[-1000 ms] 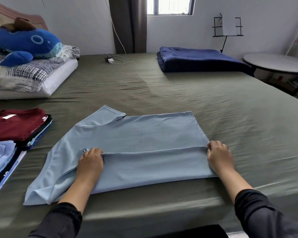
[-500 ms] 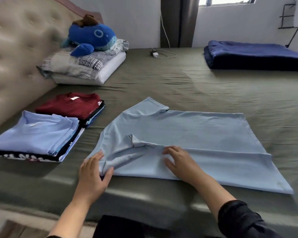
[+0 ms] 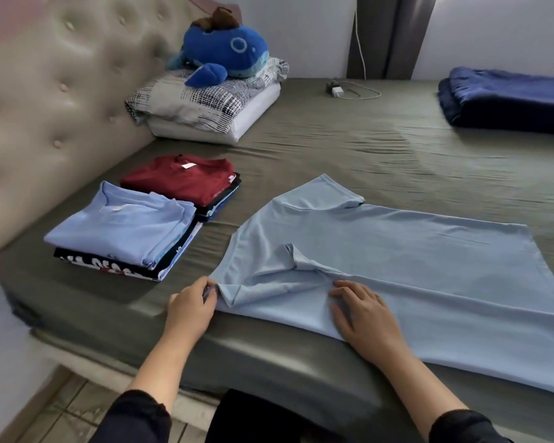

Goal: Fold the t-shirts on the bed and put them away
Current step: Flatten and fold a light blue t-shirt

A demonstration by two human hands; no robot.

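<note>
T-shirt: pale blue t-shirt (image 3: 413,263) lies spread on the bed (image 3: 349,148), its near long edge folded over
Left hand (image 3: 191,310): fingers pinch the shirt's corner at 9 o'clock
Right hand (image 3: 363,310): fingers spread, pressing flat on the fold
Stacks: two folded piles (image 3: 125,225) at 10 o'clock — blue top, maroon top

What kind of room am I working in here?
Most likely a home bedroom: a bed with a tufted headboard, stacked pillows under a plush whale, and a curtained window.
</note>
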